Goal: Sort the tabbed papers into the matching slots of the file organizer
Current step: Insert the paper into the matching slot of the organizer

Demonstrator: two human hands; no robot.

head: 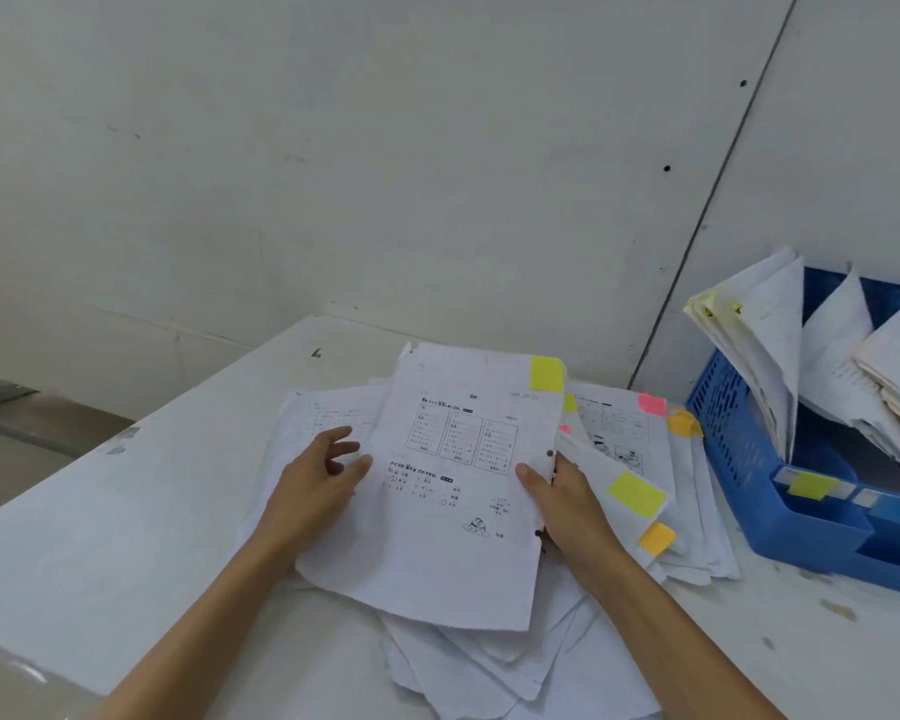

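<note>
Papers (624, 459) lie in a loose pile on the white table (100, 511) in the head view, with pink, orange and yellow tabs poking out along the right side. Topmost is one printed sheet (453, 511) with a yellow tab (546, 374) at its far right corner. The right hand (567, 506) pinches the sheet's right edge, thumb on top and fingers underneath. The left hand (315, 483) is loosely spread at the sheet's left edge, thumb touching the paper (whether its fingers reach under the sheet I cannot tell). To the right, just beside the pile, stands the blue file organizer (801, 532). Its slots hold leaning sheaves (770, 366) of paper, and a yellow label (811, 484) sits on its front lip.
</note>
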